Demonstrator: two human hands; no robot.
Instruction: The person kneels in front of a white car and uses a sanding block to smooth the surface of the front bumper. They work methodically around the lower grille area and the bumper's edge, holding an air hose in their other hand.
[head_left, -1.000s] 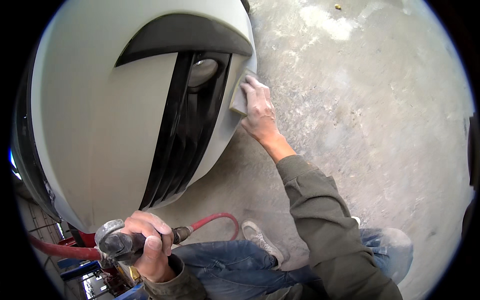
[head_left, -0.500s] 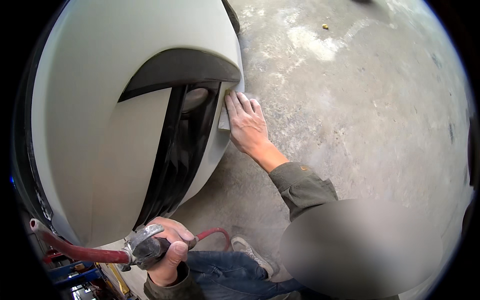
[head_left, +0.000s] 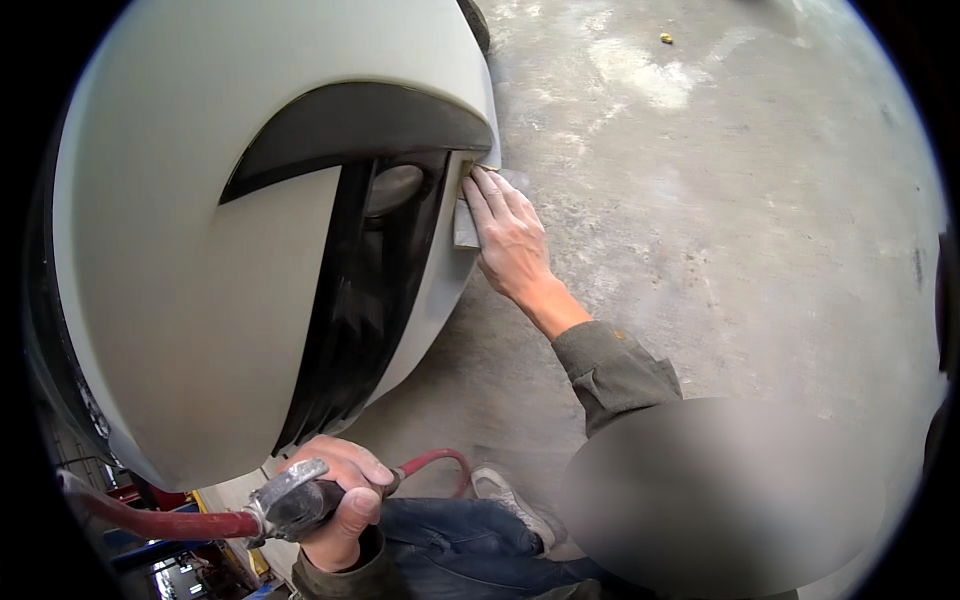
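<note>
Seemingly mid-rub, press evenly: your straight-fingered right hand [head_left: 513,235] holds a grey rectangular block [head_left: 466,228], left hand [head_left: 354,514] clasping a black-and-silver tool [head_left: 294,503].

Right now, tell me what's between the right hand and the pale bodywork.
A flat grey block, in the head view, sits between the right hand and the pale bodywork.

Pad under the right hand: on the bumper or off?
On, it seems: the pad lies against the white bumper, right hand over it, no gap visible.
</note>
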